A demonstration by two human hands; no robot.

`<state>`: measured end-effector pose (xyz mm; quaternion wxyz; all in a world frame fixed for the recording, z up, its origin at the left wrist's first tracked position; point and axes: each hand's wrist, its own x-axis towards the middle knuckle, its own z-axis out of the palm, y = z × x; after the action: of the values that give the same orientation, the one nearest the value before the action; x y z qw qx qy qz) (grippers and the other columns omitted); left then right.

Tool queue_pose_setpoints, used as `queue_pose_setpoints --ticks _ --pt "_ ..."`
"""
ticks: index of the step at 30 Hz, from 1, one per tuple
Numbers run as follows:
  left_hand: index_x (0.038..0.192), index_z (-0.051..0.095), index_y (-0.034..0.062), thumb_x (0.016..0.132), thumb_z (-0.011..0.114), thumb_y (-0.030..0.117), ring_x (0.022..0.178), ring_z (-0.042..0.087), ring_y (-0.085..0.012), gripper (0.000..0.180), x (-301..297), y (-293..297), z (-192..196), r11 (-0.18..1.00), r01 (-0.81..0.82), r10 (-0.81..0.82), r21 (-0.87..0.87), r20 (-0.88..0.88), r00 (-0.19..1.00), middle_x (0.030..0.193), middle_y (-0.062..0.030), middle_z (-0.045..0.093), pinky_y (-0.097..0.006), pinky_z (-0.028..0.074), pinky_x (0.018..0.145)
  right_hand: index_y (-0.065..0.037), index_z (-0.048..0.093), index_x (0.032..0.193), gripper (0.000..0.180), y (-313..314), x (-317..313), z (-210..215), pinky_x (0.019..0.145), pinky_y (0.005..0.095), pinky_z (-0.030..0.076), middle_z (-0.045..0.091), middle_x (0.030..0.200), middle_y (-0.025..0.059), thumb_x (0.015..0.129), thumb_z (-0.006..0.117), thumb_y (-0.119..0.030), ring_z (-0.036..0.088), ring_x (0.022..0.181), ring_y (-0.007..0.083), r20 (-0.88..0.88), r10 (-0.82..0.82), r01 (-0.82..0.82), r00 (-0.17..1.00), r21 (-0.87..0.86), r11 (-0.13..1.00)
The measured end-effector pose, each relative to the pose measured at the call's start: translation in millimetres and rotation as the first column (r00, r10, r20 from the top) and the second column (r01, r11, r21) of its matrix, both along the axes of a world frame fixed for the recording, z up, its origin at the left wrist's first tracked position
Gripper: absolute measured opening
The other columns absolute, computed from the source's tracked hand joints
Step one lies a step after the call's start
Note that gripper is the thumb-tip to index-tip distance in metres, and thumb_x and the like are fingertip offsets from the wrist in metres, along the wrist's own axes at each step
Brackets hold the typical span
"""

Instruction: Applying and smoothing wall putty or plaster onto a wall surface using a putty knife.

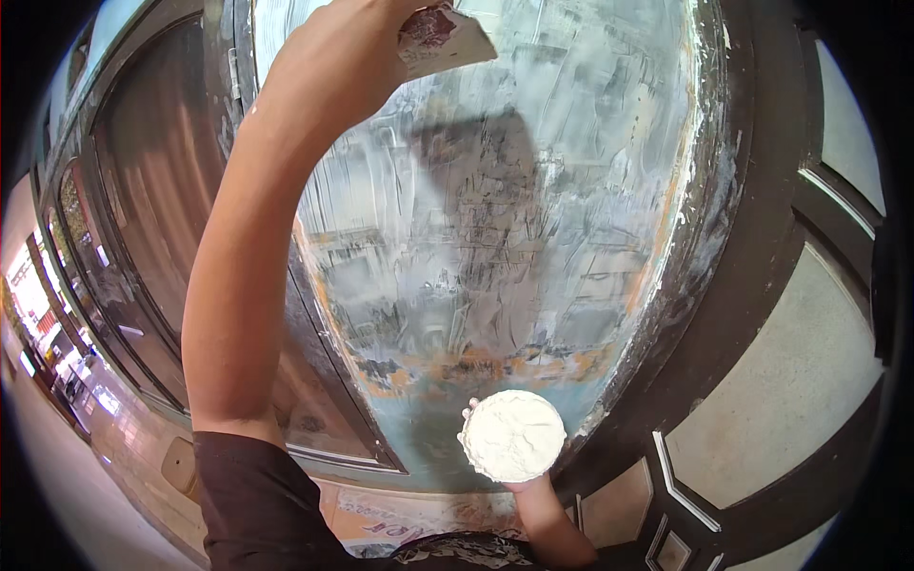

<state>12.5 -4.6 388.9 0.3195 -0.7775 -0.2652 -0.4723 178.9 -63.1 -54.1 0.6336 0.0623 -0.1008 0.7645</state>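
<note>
My left hand (350, 46) is raised to the top of the view, its fingers partly out of the picture. It grips a flat, stiff spreader (447, 43), pale with a dark red patch, close to the tall panel (600, 124). The panel carries streaky white and grey filler, with orange-brown patches near its bottom. Low down, my right hand (529, 487) holds up a round tub (515, 436) heaped with white paste. Fingertips show at the tub's left edge; the rest of that hand is mostly hidden beneath it.
Dark framing with white smears (709, 214) edges the panel on the right, beside a dark door with pale insets (776, 381). At left stands a brown glazed door (152, 143). A printed sheet (409, 514) lies below the panel; a stool (179, 466) stands lower left.
</note>
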Motion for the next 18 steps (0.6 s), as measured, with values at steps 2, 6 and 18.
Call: queue_pose_setpoints --ticks 2,6,18 --pt "0.110 0.069 0.0061 0.082 0.061 -0.005 0.086 0.071 -0.0335 0.031 -14.2 40.7 5.0 0.996 0.066 -0.061 0.053 -0.086 0.994 0.094 -0.0193 0.072 -0.041 0.054 0.077 -0.006 0.050 0.140 0.065 -0.4 -4.7 -1.9 0.109 0.0588 0.043 0.051 0.142 0.0200 0.096 0.049 -0.054 0.050 0.129 0.0405 0.023 0.009 -0.009 1.000 -0.016 1.000" --pt "0.110 0.068 0.0005 0.082 0.061 -0.006 0.085 0.070 -0.0303 0.029 -1.3 61.3 6.2 0.958 -0.097 0.019 -0.271 -0.277 0.961 0.094 -0.0201 0.072 -0.038 0.054 0.077 -0.005 0.049 0.141 0.067 1.7 -4.1 -3.1 0.109 0.0587 0.043 0.050 0.143 0.0201 0.096 0.050 -0.055 0.050 0.129 0.0405 -0.016 0.033 -0.034 0.999 -0.048 0.998" --pt "0.102 0.067 -0.0017 0.085 0.059 0.001 0.085 0.068 -0.0327 0.019 -16.5 52.3 33.3 0.904 0.156 -0.220 -0.398 -0.118 0.968 0.089 -0.0196 0.069 -0.040 0.054 0.074 0.001 0.046 0.141 0.074 -2.7 -6.8 7.3 0.108 0.0556 0.045 0.054 0.138 0.0211 0.094 0.050 -0.057 0.053 0.125 0.0411 -0.038 0.050 -0.051 0.998 -0.014 0.999"
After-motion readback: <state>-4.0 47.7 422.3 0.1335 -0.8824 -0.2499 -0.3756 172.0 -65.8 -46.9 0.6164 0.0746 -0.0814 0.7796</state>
